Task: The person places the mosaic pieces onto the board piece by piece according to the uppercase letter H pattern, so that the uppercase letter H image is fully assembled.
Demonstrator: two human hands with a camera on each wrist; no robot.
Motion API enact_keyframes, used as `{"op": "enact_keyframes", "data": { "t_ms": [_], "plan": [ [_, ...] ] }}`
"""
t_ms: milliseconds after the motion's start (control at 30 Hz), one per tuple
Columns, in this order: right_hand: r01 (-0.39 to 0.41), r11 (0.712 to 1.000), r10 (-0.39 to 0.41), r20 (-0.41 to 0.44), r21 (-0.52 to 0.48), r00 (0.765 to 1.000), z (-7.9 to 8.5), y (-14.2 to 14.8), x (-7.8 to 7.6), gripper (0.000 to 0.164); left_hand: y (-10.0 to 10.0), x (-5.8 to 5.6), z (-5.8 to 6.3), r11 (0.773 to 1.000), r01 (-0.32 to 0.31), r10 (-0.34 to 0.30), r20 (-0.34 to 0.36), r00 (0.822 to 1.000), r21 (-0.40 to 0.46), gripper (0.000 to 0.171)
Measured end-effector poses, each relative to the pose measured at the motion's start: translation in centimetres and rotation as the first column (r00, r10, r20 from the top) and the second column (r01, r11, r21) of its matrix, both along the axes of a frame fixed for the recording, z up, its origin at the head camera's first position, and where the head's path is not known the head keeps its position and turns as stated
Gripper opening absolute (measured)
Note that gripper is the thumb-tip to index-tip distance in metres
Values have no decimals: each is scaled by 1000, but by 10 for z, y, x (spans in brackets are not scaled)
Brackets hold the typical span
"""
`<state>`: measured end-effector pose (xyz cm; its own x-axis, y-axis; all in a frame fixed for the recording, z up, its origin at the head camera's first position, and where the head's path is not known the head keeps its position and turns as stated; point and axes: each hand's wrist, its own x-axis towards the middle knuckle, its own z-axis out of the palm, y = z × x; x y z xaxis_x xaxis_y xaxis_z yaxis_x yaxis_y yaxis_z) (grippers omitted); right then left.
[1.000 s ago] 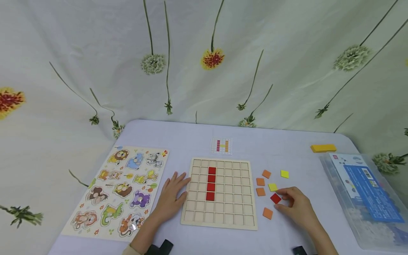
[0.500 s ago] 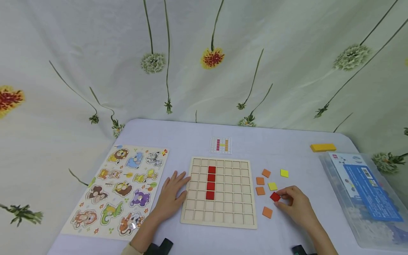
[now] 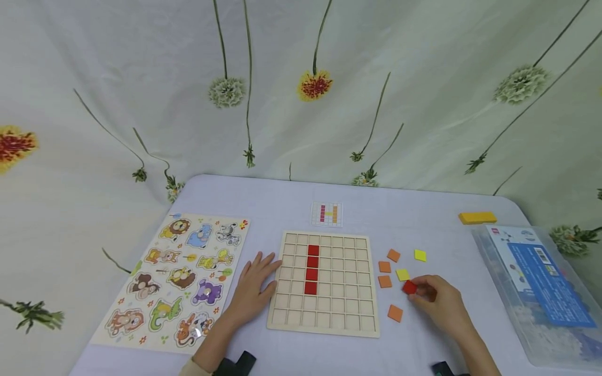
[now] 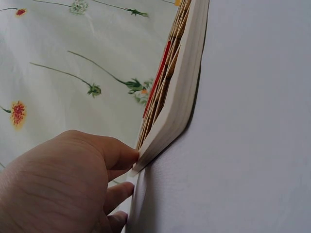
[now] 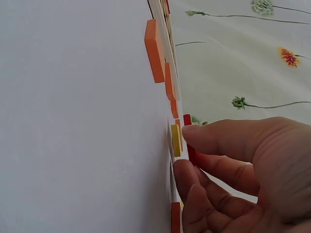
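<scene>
My right hand (image 3: 439,303) pinches a red square tile (image 3: 409,287) between thumb and fingers, just to the right of the loose tiles. In the right wrist view the red tile (image 5: 188,121) is held off the table and mostly hidden behind the thumb. A wooden grid board (image 3: 338,308) lies in the middle, with a column of red tiles (image 3: 311,274) in its cells. My left hand (image 3: 254,287) lies flat at the board's left side, its fingers spread. Its thumb and fingertips touch the board's edge (image 4: 180,107) in the left wrist view.
Several orange tiles (image 3: 395,313) and two yellow tiles (image 3: 420,255) lie right of the board. Behind it is a small pattern card (image 3: 326,214). An animal puzzle board (image 3: 183,261) is at left; a clear plastic box (image 3: 541,297) and a yellow block (image 3: 477,218) are at right.
My right hand has raised the red tile off the table and shifted it slightly right and away from me. The left hand has stayed in place.
</scene>
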<state>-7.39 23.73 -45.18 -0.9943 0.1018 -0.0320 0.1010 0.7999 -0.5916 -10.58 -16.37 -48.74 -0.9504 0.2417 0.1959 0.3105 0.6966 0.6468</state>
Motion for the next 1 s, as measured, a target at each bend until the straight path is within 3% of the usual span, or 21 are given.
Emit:
{"op": "enact_keyframes", "data": {
  "t_ms": [233, 567, 800, 1000],
  "plan": [
    [15, 1000, -15, 3, -7, 1000, 10, -2, -1, 31, 1, 1, 0, 1000, 8, -8, -16, 1000, 0, 47],
    [-61, 997, 54, -140, -45, 989, 32, -20, -5, 29, 0, 1, 0, 1000, 7, -7, -7, 1000, -2, 47],
    [-176, 977, 156, -169, -116, 973, 47, -42, -13, 28, 0, 2, 0, 1000, 6, -6, -9, 1000, -1, 47],
    [-280, 942, 246, -188, -183, 951, 50, -68, -17, 27, 1, 2, 2, 1000, 6, -6, -7, 1000, 5, 47]
  ]
}}
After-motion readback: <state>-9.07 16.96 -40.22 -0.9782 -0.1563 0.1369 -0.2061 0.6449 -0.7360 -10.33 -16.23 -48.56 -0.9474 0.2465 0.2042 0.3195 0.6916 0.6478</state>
